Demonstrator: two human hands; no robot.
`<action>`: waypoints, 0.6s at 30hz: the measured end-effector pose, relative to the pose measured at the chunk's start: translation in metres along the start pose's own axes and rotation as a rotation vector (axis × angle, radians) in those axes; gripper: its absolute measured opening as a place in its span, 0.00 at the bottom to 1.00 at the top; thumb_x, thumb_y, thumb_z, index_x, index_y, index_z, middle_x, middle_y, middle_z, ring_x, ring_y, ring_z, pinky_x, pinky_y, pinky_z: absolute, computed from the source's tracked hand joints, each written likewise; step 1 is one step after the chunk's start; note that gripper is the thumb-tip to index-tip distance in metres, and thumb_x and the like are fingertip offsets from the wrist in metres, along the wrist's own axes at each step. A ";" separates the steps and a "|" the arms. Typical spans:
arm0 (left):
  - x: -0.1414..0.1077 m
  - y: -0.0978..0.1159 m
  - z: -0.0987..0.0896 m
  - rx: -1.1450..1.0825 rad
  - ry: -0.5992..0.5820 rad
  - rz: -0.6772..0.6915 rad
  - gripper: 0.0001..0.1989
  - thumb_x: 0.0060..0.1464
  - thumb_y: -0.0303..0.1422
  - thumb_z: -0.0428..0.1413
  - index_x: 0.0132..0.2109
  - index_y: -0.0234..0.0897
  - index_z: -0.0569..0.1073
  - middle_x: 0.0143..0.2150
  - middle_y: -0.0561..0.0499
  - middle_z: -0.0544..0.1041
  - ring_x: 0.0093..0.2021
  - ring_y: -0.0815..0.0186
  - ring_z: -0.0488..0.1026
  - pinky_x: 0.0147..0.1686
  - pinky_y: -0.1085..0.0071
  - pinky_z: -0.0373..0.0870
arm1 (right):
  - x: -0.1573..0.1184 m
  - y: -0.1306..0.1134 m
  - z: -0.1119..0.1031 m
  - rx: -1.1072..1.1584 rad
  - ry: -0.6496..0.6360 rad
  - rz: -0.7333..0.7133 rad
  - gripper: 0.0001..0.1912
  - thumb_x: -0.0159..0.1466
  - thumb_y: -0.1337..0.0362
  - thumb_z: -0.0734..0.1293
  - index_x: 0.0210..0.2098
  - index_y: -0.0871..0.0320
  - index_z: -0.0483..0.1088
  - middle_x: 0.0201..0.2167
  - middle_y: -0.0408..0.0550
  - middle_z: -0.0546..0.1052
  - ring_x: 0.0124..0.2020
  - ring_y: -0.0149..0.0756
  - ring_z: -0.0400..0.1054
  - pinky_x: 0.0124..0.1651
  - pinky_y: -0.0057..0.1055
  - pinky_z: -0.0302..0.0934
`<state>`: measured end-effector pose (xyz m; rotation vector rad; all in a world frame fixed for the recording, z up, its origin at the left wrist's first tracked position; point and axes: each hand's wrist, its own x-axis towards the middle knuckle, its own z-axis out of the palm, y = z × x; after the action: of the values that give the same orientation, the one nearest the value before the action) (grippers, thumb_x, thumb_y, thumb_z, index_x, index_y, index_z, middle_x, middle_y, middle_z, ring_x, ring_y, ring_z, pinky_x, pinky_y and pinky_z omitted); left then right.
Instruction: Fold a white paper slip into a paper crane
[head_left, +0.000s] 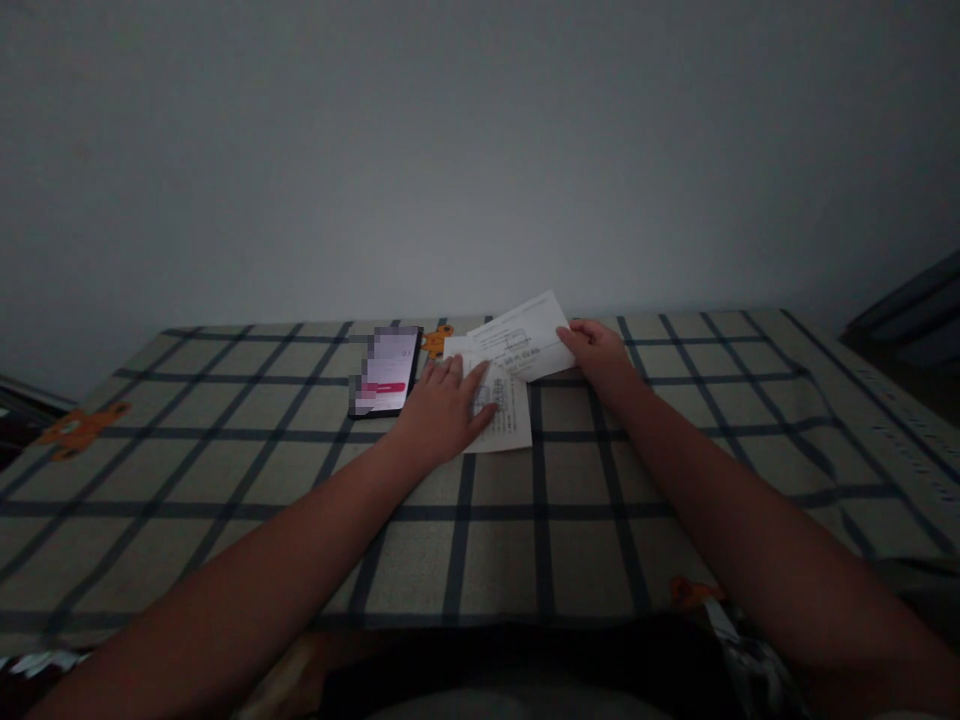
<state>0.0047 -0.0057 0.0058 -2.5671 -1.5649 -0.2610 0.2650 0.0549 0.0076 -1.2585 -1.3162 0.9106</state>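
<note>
My left hand (444, 408) lies flat with its fingers spread on a printed sheet of paper (514, 415) on the table. Between thumb and fingers, my right hand (596, 355) pinches the right end of a second printed paper (529, 335). This upper paper slants up to the right and overlaps the top of the lower sheet. Both carry dark print and stamp-like marks, too small to read. Just left of my left hand rests a phone (390, 370) with its screen lit, partly blurred by blocks.
A checked tablecloth (495, 545) with orange bear-like figures covers the table. A plain grey wall (480, 160) rises behind its far edge. Dark items (911, 310) stand beyond the right side.
</note>
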 end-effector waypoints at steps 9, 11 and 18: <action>0.007 0.003 0.004 -0.107 -0.052 -0.042 0.32 0.69 0.50 0.48 0.59 0.20 0.69 0.73 0.19 0.58 0.77 0.41 0.53 0.74 0.50 0.54 | -0.003 0.002 0.006 0.026 -0.052 -0.030 0.18 0.58 0.55 0.71 0.44 0.58 0.75 0.39 0.51 0.83 0.37 0.40 0.78 0.38 0.35 0.73; 0.007 0.003 0.005 -0.093 -0.050 -0.042 0.34 0.69 0.51 0.48 0.59 0.19 0.69 0.74 0.18 0.57 0.77 0.41 0.53 0.74 0.51 0.53 | -0.002 0.003 0.006 0.003 -0.018 0.006 0.17 0.59 0.54 0.70 0.44 0.57 0.74 0.38 0.51 0.82 0.33 0.39 0.76 0.29 0.32 0.70; 0.006 0.005 0.005 -0.036 -0.066 -0.057 0.41 0.69 0.54 0.44 0.74 0.24 0.57 0.75 0.25 0.58 0.77 0.40 0.53 0.74 0.47 0.52 | -0.006 0.002 0.009 -0.064 0.025 0.018 0.16 0.60 0.55 0.68 0.44 0.57 0.74 0.38 0.51 0.80 0.28 0.37 0.72 0.22 0.32 0.68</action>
<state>0.0127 -0.0020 0.0022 -2.5860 -1.6736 -0.2136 0.2559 0.0505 0.0034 -1.3290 -1.3254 0.8691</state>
